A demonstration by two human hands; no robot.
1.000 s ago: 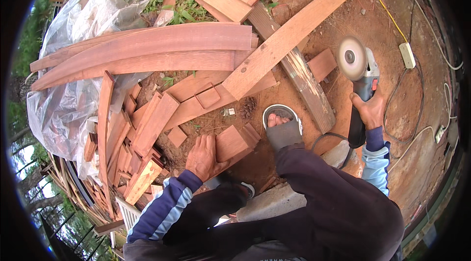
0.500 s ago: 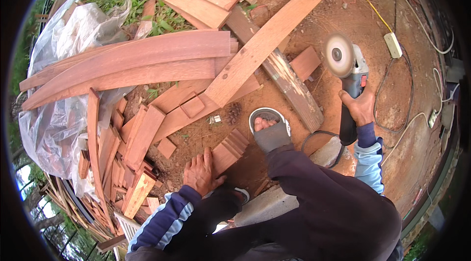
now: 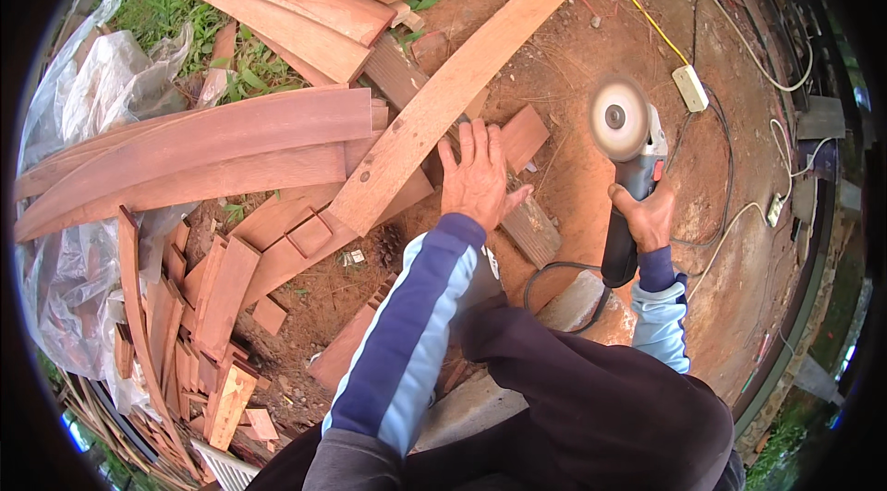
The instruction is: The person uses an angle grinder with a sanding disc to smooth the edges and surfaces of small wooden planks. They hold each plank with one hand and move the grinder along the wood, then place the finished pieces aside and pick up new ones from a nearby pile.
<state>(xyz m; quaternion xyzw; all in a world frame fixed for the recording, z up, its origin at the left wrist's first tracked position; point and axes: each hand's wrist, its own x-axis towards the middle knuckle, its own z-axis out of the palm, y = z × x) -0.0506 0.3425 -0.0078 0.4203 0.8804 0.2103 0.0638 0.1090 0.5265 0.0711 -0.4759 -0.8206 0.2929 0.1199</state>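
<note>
My right hand [image 3: 649,214] is wrapped round the body of an angle grinder [image 3: 637,175], held upright over the dirt on the right. Its pale round disc [image 3: 607,133] faces up; a smeared look hides its surface detail. Ahead of me, my left hand [image 3: 477,179] has its fingers stretched and thumb out, with nothing gripped. It lies over a weathered timber beam [image 3: 536,230], beside a long reddish plank [image 3: 453,89] that rests across the beam. Whether the palm presses on the beam I cannot tell. A short wooden block [image 3: 525,136] lies just past my fingertips.
Curved boards [image 3: 222,135] are stacked at the left near crumpled clear plastic [image 3: 120,89]. Wood offcuts [image 3: 222,297] pile up below them. A power strip [image 3: 689,88] with a yellow cord [image 3: 647,15] lies on the right. A concrete block [image 3: 577,299] sits by my leg.
My left hand has left the short grooved wood piece at lower left and reached forward and right to the beam. The grinder stays in my right hand; the whole view has shifted somewhat.
</note>
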